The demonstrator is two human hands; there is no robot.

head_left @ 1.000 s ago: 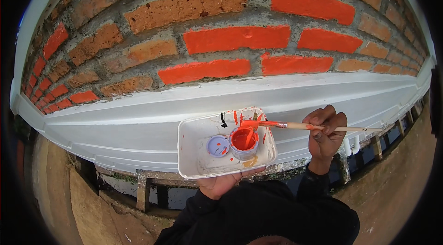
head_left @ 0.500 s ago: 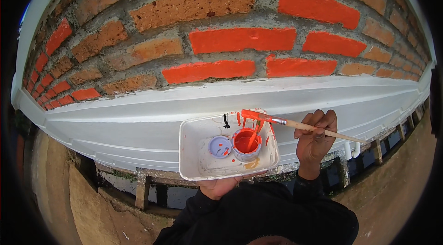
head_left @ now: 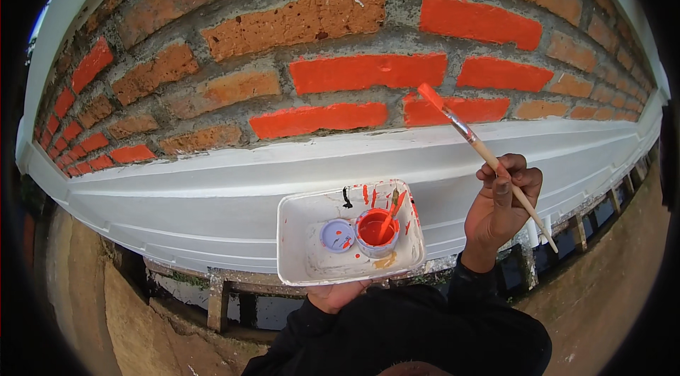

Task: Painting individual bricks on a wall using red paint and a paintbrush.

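Observation:
My right hand (head_left: 503, 202) pinches the wooden handle of a paintbrush (head_left: 484, 153), whose red-coated bristles point up and left toward the wall. My left hand (head_left: 338, 297) supports a white plastic tray (head_left: 297, 271) from below; most of its fingers are hidden under it. In the tray stands an open paint pot (head_left: 374, 243) of red paint, with a second red-smeared brush (head_left: 387, 224) leaning in it. Beside the pot lies its pale lid (head_left: 337, 235), spotted with paint. Black and red streaks mark the tray's inner wall.
Ahead rises a brick wall (head_left: 294, 25) with grey mortar. Several bricks are bright red, such as one red brick (head_left: 368, 73); others are bare orange-brown. A white ledge (head_left: 212, 199) runs below the bricks. Beneath it are a concrete frame (head_left: 218, 298) and brown ground (head_left: 134, 312).
My right hand has lifted the paintbrush away from above the pot, tilting its bristles up toward the bricks. The tray sits slightly lower in view, still on my left hand.

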